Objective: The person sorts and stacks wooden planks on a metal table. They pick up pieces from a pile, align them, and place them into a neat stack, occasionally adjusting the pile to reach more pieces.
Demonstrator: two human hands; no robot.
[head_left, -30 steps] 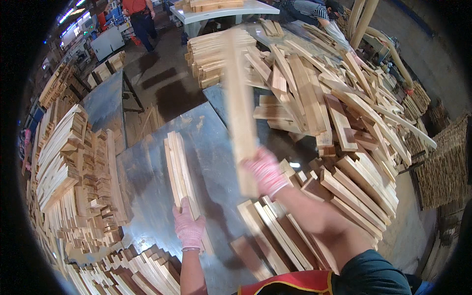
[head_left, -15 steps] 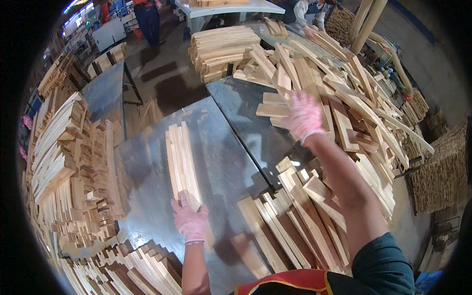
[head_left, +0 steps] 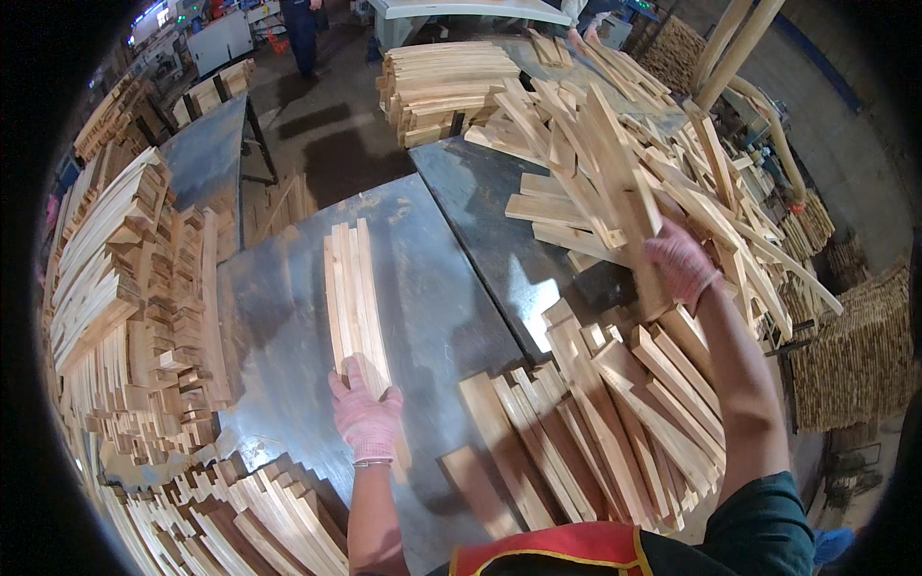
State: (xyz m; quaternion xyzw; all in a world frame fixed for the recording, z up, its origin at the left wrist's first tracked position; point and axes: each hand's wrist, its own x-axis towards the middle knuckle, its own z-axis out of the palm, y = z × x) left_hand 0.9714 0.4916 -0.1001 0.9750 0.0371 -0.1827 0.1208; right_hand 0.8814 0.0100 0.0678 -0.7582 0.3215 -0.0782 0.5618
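Note:
My left hand (head_left: 367, 413), in a pink-and-white knit glove, grips the near end of a few pale wooden strips (head_left: 353, 288) lying side by side on the dark metal tabletop (head_left: 279, 317). My right hand (head_left: 680, 264), gloved alike, is closed around the edge of a wide wooden board (head_left: 619, 173). That board slants up over a loose heap of wooden pieces (head_left: 567, 206) on the right. The fingers of my right hand are partly hidden behind the board.
Between my arms, a row of wooden strips (head_left: 586, 413) lies at the near edge. Stacked strips (head_left: 125, 269) rise on the left, with more (head_left: 259, 518) at the lower left. A neat board stack (head_left: 447, 86) stands at the far side. Other people (head_left: 300, 34) are in the background.
My right hand, spread over the heap before, has come right and nearer and now grips a wide board, which is lifted and turned. My left hand stays on the strips.

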